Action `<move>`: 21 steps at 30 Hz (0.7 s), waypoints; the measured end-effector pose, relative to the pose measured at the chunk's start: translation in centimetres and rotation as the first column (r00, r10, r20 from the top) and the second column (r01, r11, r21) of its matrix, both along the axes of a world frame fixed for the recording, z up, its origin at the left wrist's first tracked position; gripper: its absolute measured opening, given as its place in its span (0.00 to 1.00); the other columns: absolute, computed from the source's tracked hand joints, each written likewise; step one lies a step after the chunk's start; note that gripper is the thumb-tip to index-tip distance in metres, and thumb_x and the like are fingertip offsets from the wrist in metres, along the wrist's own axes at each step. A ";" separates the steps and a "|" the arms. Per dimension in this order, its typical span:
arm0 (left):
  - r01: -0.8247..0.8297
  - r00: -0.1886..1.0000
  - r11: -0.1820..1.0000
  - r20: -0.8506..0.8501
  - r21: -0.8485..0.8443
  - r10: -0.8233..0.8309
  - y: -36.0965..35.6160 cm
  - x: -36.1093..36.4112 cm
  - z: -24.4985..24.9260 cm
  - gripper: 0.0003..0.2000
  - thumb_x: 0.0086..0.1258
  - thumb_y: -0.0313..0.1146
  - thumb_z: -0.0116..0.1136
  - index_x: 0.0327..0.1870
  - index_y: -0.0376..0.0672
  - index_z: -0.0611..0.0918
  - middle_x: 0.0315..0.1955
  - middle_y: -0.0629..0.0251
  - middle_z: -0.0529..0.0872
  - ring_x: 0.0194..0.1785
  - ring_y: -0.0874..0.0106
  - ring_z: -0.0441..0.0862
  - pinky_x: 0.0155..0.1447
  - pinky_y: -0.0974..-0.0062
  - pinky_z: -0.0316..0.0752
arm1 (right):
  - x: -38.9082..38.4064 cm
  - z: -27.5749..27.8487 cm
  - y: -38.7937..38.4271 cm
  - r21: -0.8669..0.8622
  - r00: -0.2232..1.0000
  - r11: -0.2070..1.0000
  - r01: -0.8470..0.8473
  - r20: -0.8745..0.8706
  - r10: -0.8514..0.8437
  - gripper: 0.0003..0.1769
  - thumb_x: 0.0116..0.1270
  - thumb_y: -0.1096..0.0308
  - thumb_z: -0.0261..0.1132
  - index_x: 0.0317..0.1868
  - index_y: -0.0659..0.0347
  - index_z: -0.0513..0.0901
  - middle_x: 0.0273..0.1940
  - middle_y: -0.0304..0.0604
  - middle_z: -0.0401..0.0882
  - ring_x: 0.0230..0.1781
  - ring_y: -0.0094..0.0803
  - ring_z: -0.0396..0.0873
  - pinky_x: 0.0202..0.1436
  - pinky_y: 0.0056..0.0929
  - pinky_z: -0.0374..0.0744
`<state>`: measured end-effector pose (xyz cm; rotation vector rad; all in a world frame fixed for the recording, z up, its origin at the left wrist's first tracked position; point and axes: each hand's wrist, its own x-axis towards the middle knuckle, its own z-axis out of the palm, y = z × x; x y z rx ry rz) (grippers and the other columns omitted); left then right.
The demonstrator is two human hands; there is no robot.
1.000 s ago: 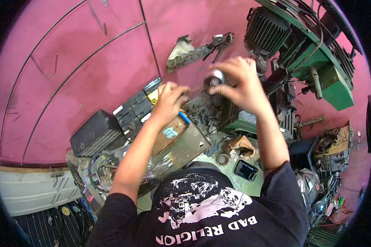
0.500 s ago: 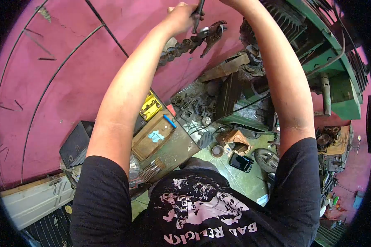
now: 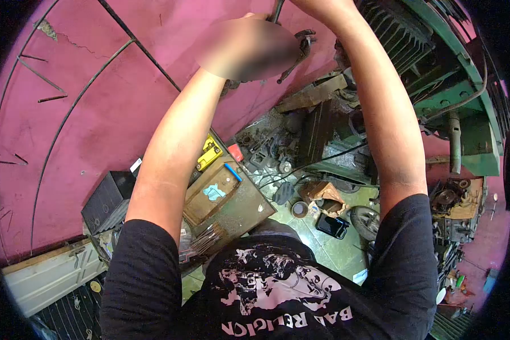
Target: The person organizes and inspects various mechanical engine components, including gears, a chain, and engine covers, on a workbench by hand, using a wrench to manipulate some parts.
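My left hand (image 3: 249, 42) is raised at the top of the view, largely hidden by a blurred patch. Its upper edge meets a dark metal bar (image 3: 277, 10), and the half-second-old view shows fingers closed round that bar. Just right of the blur, the end of a dark, plier-like metal tool (image 3: 304, 48) shows against the pink wall. A row of rounded dark metal pieces beside it is mostly covered by the blur and my left forearm. My right forearm (image 3: 388, 113) reaches up past the top edge, so the right hand lies out of view.
Below the left arm stands a bench (image 3: 249, 207) with a wooden tray (image 3: 195, 207), a blue marker-like stick (image 3: 233, 171) and a yellow battery-like box (image 3: 211, 153). A large green machine (image 3: 476, 127) fills the upper right. A cardboard box (image 3: 326, 195) and black container (image 3: 331, 225) lie on the tiled floor.
The view has shifted slightly. My left hand sits a little lower, over more of the metal pieces, and is now blurred. Both arms stay raised.
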<state>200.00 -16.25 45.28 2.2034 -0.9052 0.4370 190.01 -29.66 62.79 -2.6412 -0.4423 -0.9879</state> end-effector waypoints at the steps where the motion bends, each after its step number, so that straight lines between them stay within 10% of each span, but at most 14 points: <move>1: -0.022 0.999 0.999 0.045 -0.046 0.024 -0.1 -0.3 0.1 0.10 0.76 0.40 0.58 0.50 0.52 0.88 0.37 0.59 0.90 0.49 0.54 0.86 0.55 0.51 0.69 | -0.1 0.0 0.0 0.001 1.000 1.000 0.000 0.000 0.000 0.13 0.59 0.64 0.74 0.41 0.63 0.90 0.37 0.54 0.88 0.41 0.51 0.86 0.48 0.46 0.84; 15: 0.085 0.993 0.983 0.095 -0.164 -0.070 -0.3 -4.3 1.8 0.08 0.73 0.34 0.59 0.49 0.53 0.85 0.41 0.60 0.87 0.51 0.57 0.81 0.59 0.57 0.64 | -4.7 1.2 1.1 -0.143 0.991 0.989 -0.028 0.123 0.046 0.15 0.58 0.68 0.74 0.47 0.59 0.89 0.43 0.48 0.83 0.53 0.47 0.78 0.58 0.44 0.73; 21: -0.017 0.987 0.999 0.157 0.030 0.013 -1.0 -3.3 -1.7 0.14 0.69 0.34 0.65 0.55 0.49 0.85 0.49 0.55 0.86 0.55 0.52 0.81 0.60 0.55 0.67 | -3.6 -2.6 -0.5 -0.189 0.997 0.980 0.064 -0.018 -0.068 0.18 0.62 0.64 0.73 0.53 0.52 0.87 0.46 0.45 0.82 0.54 0.46 0.77 0.59 0.46 0.72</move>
